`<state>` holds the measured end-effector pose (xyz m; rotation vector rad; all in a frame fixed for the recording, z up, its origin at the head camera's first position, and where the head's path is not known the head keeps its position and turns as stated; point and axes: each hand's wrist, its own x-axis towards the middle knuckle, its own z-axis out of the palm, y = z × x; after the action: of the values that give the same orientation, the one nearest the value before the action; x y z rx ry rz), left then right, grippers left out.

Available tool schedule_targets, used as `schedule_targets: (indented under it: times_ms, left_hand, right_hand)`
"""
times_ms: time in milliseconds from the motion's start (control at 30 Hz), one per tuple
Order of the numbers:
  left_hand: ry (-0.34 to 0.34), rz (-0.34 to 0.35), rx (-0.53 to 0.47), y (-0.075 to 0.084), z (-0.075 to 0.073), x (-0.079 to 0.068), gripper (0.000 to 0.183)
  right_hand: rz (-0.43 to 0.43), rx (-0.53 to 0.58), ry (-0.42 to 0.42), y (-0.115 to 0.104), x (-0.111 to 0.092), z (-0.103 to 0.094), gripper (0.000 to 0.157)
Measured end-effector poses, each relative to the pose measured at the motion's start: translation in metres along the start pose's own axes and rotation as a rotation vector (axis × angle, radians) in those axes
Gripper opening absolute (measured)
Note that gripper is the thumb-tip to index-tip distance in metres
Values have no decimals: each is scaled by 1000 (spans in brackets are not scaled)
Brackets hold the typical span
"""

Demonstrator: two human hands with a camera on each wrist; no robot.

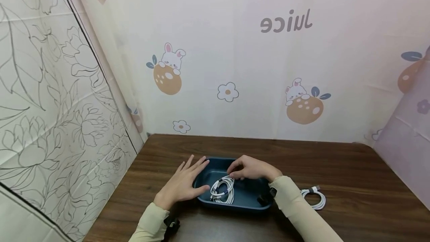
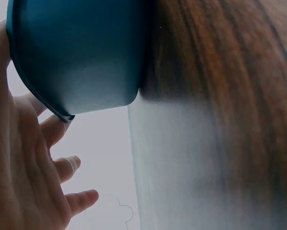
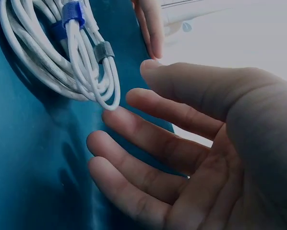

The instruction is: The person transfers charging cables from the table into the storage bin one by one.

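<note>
A dark blue rectangular tray (image 1: 250, 194) sits on the table, with coiled white cables (image 1: 230, 192) lying in its left half. Blue straps (image 3: 74, 14) and a grey strap (image 3: 104, 51) bind the coils in the right wrist view. My left hand (image 1: 183, 184) is at the tray's left end, fingers spread and fairly straight along the rim. Over the tray is my right hand (image 1: 252, 168), its fingers loosely bent and apart. One of its fingertips (image 3: 118, 117) is right at the end of a cable loop, with nothing pinched between thumb and fingers.
Another coiled white cable (image 1: 321, 201) with a dark strap lies on the brown wooden table (image 1: 362, 182), right of the tray and beside the right sleeve (image 1: 295, 201). A printed curtain (image 1: 231, 55) hangs behind the table, and a floral one (image 1: 67, 96) on the left.
</note>
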<state>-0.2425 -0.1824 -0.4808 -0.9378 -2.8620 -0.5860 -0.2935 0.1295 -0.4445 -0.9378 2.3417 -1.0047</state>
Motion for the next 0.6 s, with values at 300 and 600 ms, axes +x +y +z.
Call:
schedule_targets:
  times_ms: [300, 600]
  left_hand:
    - [-3, -1, -7, 1, 1, 0, 81]
    - [5, 1, 9, 0, 0, 1, 81]
  right_hand:
    - [1, -41, 42, -3, -7, -8, 33]
    - [-10, -107, 96, -10, -16, -21, 33]
